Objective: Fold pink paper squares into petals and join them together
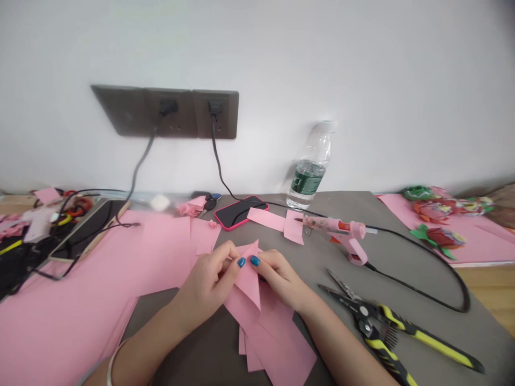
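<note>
No legible text is present. The green label (306, 178) on the clear plastic water bottle (309, 166) bears markings too small and blurred to resolve.

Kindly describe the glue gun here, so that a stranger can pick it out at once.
On the grey mat, below the water bottle, lies the glue gun. Its nozzle points left at pink paper strips, and a black cord loops away to the right. It is the only tool with a pink body, unlike the yellow-handled cutters nearer the front.
</note>
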Available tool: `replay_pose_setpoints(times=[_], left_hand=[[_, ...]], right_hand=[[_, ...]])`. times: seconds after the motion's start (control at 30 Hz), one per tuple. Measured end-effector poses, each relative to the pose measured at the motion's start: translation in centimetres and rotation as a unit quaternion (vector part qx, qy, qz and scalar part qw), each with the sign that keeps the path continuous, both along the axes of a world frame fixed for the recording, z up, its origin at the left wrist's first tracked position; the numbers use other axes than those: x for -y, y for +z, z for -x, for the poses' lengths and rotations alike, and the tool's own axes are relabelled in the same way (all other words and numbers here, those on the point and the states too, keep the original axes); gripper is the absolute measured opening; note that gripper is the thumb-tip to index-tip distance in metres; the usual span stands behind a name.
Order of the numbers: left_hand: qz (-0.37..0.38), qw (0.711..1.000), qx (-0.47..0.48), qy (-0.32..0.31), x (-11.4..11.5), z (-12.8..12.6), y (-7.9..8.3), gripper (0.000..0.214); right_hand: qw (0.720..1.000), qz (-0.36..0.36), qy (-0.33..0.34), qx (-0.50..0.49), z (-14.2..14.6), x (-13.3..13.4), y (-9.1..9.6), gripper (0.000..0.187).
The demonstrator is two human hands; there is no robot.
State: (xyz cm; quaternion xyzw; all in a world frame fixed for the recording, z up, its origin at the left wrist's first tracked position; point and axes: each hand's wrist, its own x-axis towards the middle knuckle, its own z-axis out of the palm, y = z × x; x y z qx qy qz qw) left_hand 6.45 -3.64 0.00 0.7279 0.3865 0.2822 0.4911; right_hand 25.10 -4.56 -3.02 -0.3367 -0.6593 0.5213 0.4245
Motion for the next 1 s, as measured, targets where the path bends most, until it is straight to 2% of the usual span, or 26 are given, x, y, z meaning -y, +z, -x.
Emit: replay_pose_setpoints(times=[0.13,0.27,0.43,0.63,1.0], left_hand=[[0.049,0.999,-0.008,-0.015,-0.3,0.0,0.0,0.028],[0.064,0.997,-0.003,-0.031,-0.7,0.1,0.0,0.03],[0.112,0.993,0.033,-0.003,-0.9,0.1,-0.2,0.038],[0.049,0.998,-0.021,-0.022,-1.0,-0.2,-0.7,0.039],[-0.041,0.998,-0.03,0.045,-0.5,-0.6,-1.1,0.036]], right_hand=[[1.0,-0.015,0.001,0.028,-0.2,0.0,-0.3,0.054],[0.996,-0.028,0.01,0.08,-0.4,0.2,-0.3,0.051],[0.99,-0.039,0.049,0.125,-0.2,0.0,0.0,0.046],[0.986,-0.07,0.038,0.143,0.1,0.1,0.0,0.045],[0.991,-0.042,0.046,0.117,0.1,0.0,0.1,0.044]])
